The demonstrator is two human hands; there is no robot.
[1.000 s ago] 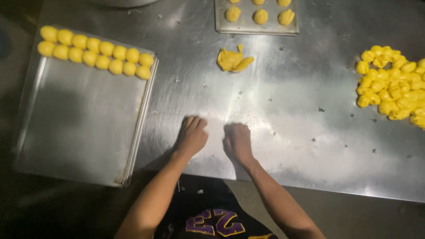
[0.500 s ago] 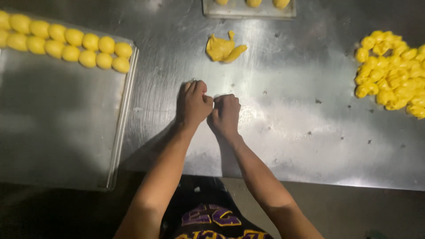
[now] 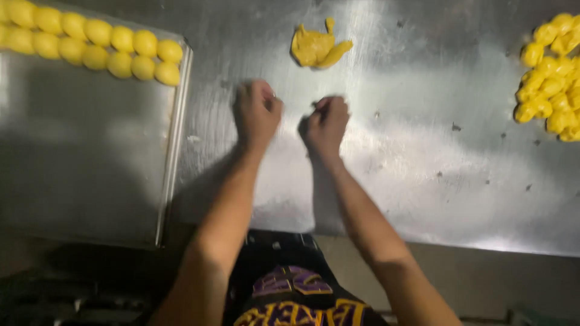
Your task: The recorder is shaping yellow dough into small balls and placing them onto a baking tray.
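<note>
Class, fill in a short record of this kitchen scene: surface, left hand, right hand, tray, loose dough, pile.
Surface: shiny steel worktable
Left hand: closed in a fist over the table, blurred; contents cannot be told
Right hand: fingers curled, beside the left, blurred
Tray: flat metal baking tray at left, two rows of round yellow dough balls along its far edge
Loose dough: irregular yellow dough scrap beyond the hands
Pile: heap of yellow dough pieces at right

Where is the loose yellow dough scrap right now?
The loose yellow dough scrap lies on the steel table, top centre, just beyond both hands.
</note>
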